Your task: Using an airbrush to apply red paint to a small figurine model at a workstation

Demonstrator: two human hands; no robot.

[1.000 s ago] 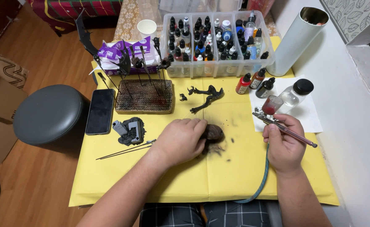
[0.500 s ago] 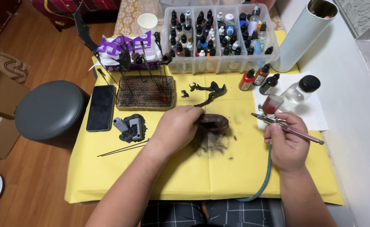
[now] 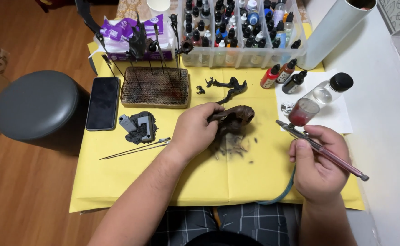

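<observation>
Brown model part point(image 3: 234, 119) sits near the middle of the yellow sheet point(image 3: 118, 182), long axis running roughly 9 to 3 o'clock. Left hand point(image 3: 195, 132) is closed around its 9 o'clock end. Right hand point(image 3: 319, 164), at 4 o'clock from the part and apart from it, grips the airbrush point(image 3: 320, 149), nozzle pointing toward 10 o'clock.

Brown model point(image 3: 234, 119), airbrush point(image 3: 320, 148) in hands
</observation>
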